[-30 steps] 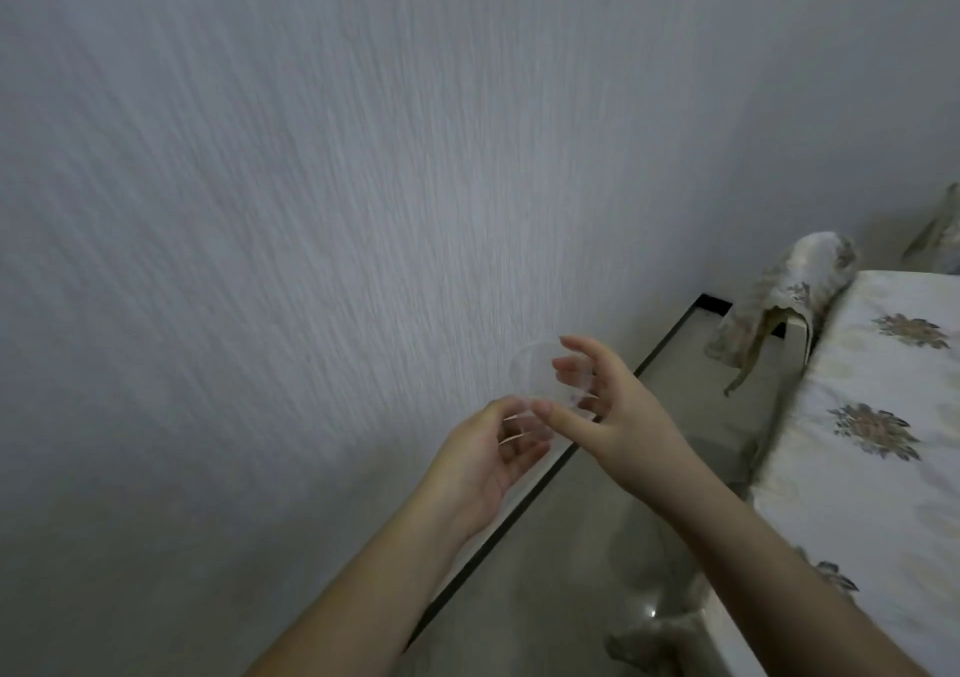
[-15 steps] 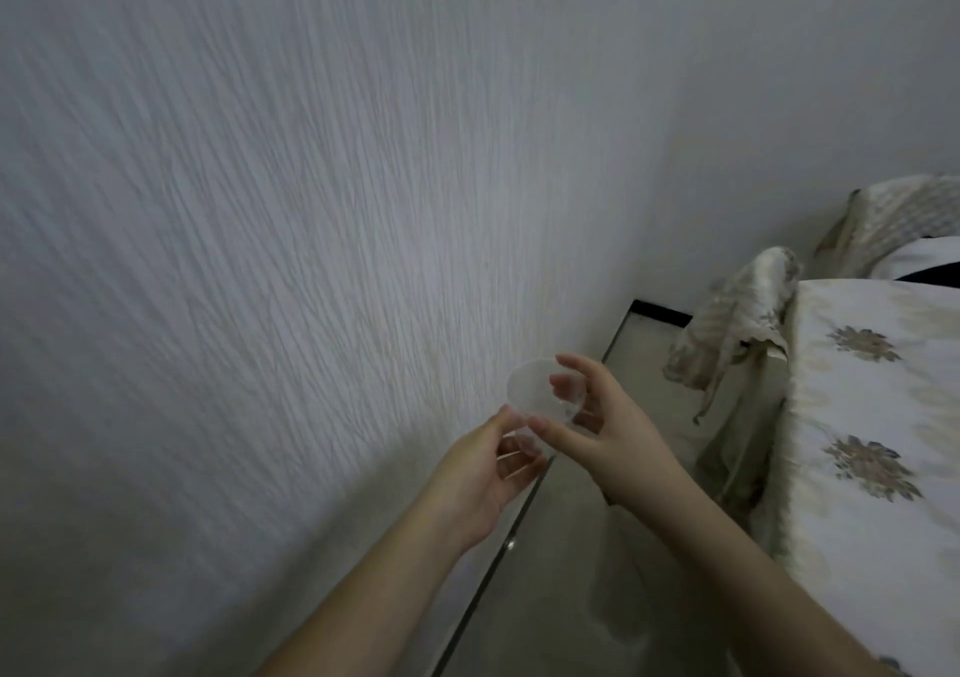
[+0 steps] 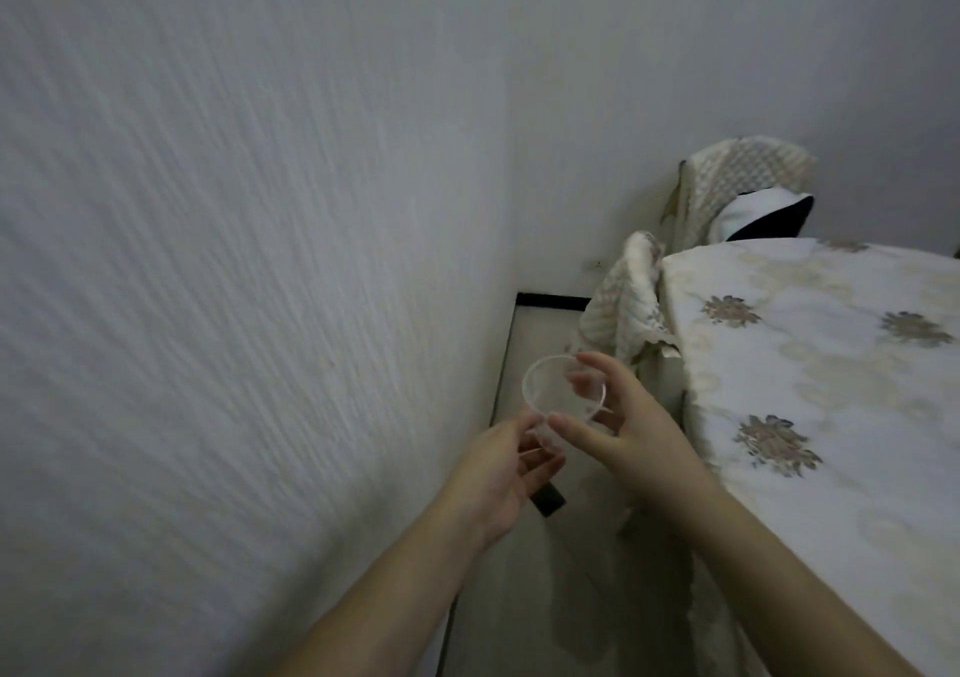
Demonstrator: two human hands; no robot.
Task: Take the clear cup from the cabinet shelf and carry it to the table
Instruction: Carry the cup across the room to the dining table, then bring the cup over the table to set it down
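Both hands grip the clear cup [image 3: 563, 388] at lower centre: right hand [image 3: 631, 429] fingers clamped on its rim, left hand [image 3: 506, 468] pinching beneath; the worktop [image 3: 810, 364] lies right, nearer the right hand.

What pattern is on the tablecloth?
Brownish flower motifs on the white fabric tablecloth, seen in the head view.
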